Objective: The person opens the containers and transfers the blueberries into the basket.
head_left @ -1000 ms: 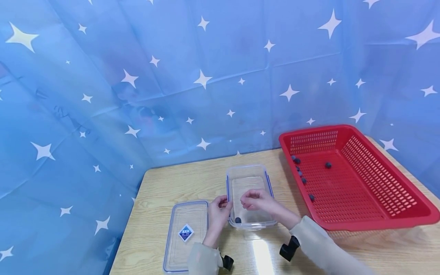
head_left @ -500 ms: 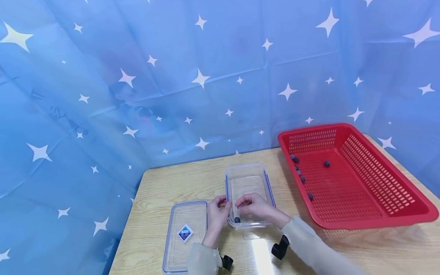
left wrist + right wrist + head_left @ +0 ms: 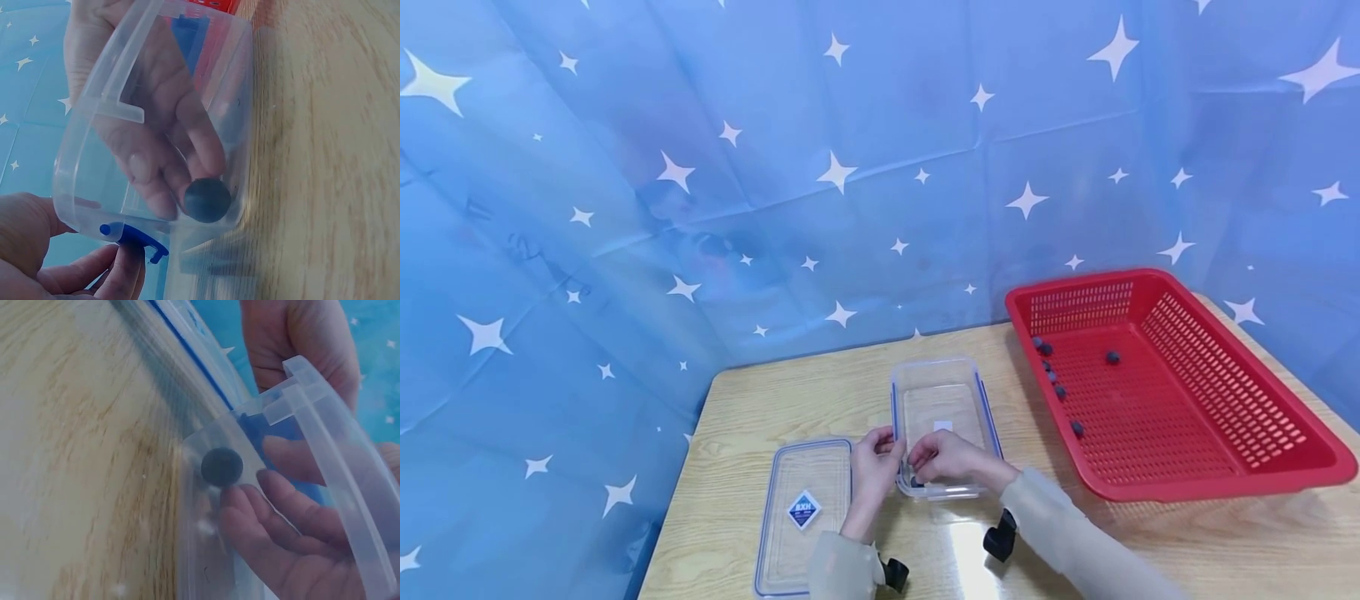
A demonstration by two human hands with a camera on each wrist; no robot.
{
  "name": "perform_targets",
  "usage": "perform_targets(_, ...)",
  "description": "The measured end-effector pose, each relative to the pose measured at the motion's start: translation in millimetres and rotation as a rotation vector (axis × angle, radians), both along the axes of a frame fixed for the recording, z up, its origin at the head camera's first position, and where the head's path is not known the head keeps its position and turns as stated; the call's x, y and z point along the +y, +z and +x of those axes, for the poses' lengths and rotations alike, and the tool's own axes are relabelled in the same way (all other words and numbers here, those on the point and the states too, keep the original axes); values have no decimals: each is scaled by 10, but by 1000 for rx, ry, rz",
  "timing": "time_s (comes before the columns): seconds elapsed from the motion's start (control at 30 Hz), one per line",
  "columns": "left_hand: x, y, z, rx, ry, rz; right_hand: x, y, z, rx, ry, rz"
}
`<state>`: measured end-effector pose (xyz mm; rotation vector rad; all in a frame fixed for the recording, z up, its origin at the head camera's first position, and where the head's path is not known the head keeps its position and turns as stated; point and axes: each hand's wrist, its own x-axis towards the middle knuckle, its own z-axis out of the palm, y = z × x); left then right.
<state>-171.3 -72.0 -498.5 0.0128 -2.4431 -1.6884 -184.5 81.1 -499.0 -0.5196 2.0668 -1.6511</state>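
Observation:
My left hand [image 3: 872, 471] grips the left wall of a clear plastic food container [image 3: 935, 379], its thumb inside the rim and fingers by a blue latch [image 3: 134, 237]. Inside that container is my right hand [image 3: 950, 457], reaching down to the near left corner. A dark blueberry [image 3: 207, 201] lies in this corner. In the right wrist view, the fingertips [image 3: 236, 503] of my right hand touch or nearly touch the blueberry [image 3: 222, 467]. They are loosely bent, and I see no thumb closed round it. The head view shows only a sliver of the berry below the hand.
A clear lid [image 3: 801, 550] with a blue edge and diamond label lies flat left of the container. On the right stands a large red perforated basket [image 3: 1157, 479] holding several blueberries, most along its left side. A star-patterned blue cloth [image 3: 880, 208] hangs behind the table.
My right hand has moved left and down inside the container, to the blueberry in the corner, and now partly covers it. My left hand keeps its grip on the wall.

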Motion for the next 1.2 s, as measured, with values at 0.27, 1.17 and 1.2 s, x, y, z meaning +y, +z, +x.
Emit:
perform_targets(0.27, 10, -18, -4, 1, 12, 4, -28, -16, -5, 15, 66, 76)
perform_targets(1.17, 8, -37, -9, -3, 2, 24, 69, 63, 11, 6, -43, 59)
perform_targets(1.2, 6, -35, -7, -8, 6, 26, 84, 82, 5, 16, -55, 55)
